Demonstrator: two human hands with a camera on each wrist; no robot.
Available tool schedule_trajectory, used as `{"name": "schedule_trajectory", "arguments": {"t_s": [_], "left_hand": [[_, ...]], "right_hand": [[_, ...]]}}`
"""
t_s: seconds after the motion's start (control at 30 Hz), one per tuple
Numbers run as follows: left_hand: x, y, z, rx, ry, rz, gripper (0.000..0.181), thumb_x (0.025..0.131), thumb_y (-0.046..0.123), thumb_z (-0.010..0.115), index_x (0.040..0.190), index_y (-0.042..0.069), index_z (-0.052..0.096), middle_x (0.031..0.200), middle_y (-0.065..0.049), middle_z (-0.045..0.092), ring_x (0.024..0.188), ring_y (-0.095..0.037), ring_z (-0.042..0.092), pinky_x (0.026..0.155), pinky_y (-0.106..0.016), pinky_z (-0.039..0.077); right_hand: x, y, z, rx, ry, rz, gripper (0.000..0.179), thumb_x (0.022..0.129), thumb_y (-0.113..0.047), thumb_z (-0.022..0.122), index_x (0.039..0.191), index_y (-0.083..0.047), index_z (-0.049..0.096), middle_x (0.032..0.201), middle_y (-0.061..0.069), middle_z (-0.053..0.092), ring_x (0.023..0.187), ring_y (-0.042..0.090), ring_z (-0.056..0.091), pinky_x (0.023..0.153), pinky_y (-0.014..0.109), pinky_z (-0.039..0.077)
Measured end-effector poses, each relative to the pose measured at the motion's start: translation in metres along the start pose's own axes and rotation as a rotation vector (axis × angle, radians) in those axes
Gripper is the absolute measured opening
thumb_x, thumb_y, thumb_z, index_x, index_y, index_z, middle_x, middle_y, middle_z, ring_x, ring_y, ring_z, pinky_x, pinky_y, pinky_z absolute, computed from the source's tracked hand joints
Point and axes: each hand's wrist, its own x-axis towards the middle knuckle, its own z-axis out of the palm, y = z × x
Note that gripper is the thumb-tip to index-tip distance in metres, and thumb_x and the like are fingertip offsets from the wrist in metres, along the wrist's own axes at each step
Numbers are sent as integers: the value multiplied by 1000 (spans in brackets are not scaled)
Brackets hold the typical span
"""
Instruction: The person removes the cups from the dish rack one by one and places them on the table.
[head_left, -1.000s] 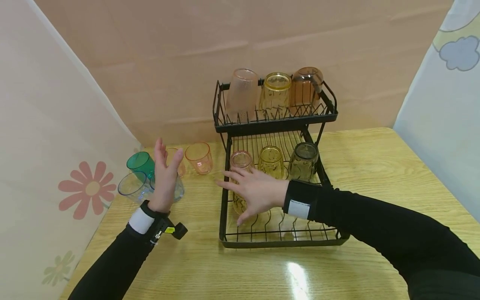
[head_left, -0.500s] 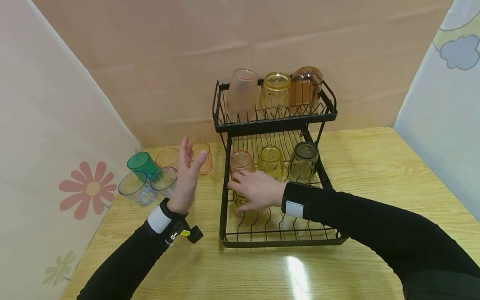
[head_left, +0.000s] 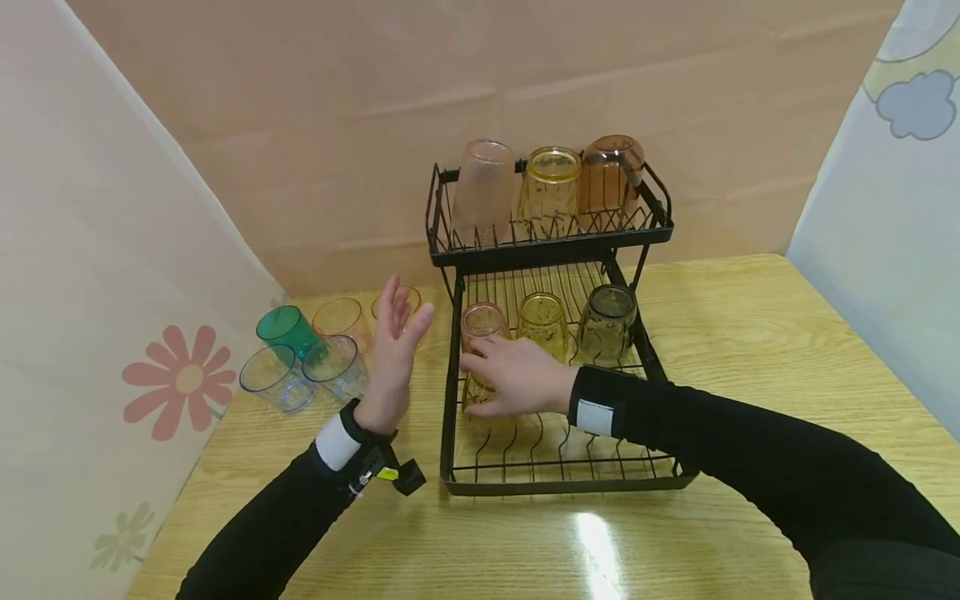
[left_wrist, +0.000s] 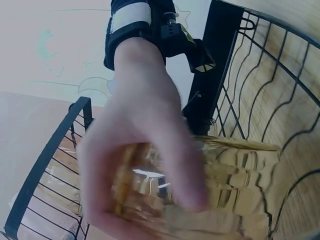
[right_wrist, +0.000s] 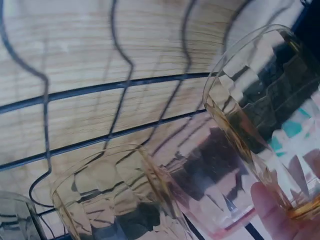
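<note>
My right hand point(head_left: 517, 379) grips a clear amber glass tumbler point(head_left: 474, 393) from above, at the front left of the lower rack tier. In the left wrist view, fingers and thumb curl around this upside-down tumbler point(left_wrist: 235, 185). A fingertip point(right_wrist: 272, 212) also shows against it in the right wrist view. Right behind it stands an upturned pink glass point(head_left: 483, 318), with a yellow glass point(head_left: 543, 321) and a dark grey glass point(head_left: 609, 321) beside that. Left of the rack, my left hand point(head_left: 392, 362) hovers with its fingers extended, holding nothing.
The black two-tier dish rack point(head_left: 562, 486) stands on the wooden table point(head_left: 750, 350). Its upper tier carries a pink glass point(head_left: 483, 192), a yellow glass point(head_left: 551, 192) and a brown glass point(head_left: 611, 183). Several upright tumblers, including a green one point(head_left: 288, 332), stand at the left.
My left hand has moved right, away from the tumblers and toward the rack. The right hand's spread fingers have closed around the amber tumbler.
</note>
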Motion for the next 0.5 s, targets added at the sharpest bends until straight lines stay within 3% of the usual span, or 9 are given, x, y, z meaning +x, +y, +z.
{"name": "schedule_trajectory", "arguments": {"t_s": [0.13,0.3,0.4,0.5], "left_hand": [[-1,0,2,-29,7,6,70,86,44,52,143,31,13,146,1,17,132,-14,17,102,-43,17],[-1,-2,3,-68,34,20,73,85,50,50,144,31,10,146,-1,16,132,-18,18,102,-49,11],[0,-3,3,-123,61,29,77,84,52,50,144,30,6,147,-4,14,132,-21,17,101,-52,9],[-1,-5,2,-203,81,33,81,84,54,49,144,27,2,148,-7,13,131,-23,18,101,-53,8]], "right_hand": [[-4,-1,-11,91,98,79,51,79,-59,56,109,-19,54,102,-3,49,81,10,49,50,21,39],[-7,0,-27,267,278,193,45,78,-56,59,105,-20,55,103,-6,52,78,8,51,56,21,42],[-7,-1,-36,439,361,297,44,78,-55,60,105,-20,55,103,-7,54,78,8,52,62,24,44],[-5,-5,-44,653,416,415,43,79,-54,60,108,-22,54,109,-7,53,92,11,51,74,30,42]]}}
